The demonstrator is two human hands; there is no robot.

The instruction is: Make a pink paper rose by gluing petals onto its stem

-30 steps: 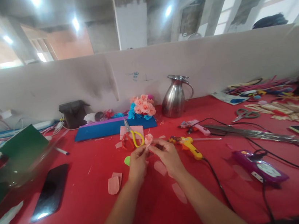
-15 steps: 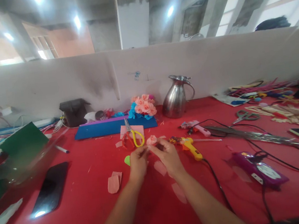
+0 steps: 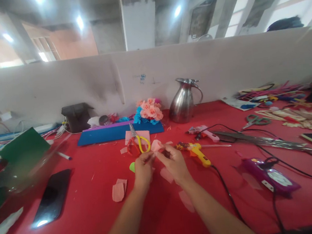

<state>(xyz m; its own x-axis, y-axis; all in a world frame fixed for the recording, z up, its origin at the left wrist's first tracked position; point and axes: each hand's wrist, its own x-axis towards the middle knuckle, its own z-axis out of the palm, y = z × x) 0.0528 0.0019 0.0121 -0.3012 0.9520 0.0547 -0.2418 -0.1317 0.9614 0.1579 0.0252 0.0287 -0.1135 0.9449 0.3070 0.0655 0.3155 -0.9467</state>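
Observation:
A small pink paper flower (image 3: 156, 145) is pinched between my two hands over the middle of the red table. My left hand (image 3: 145, 169) has its fingertips closed at the flower's base. My right hand (image 3: 174, 163) grips the same base from the other side, its fingers hiding part of the petals. Scissors with yellow and red handles (image 3: 142, 143) lie just beyond my left hand. Loose pink paper petals (image 3: 119, 189) rest to the left, and another petal (image 3: 166, 175) lies beneath my hands. Right of my right hand lies a yellow glue gun (image 3: 200, 155).
A bunch of pink paper flowers (image 3: 151, 110) sits at the back beside a steel jug (image 3: 183, 101). A phone (image 3: 52, 197) lies at left. On the right are a purple power strip (image 3: 271, 178), cables, green-handled scissors (image 3: 257, 120) and a pink glue gun (image 3: 208, 134).
The flower has turned and tilted a little in my fingers, so its petals now show from the side. Both hands stay in nearly the same place.

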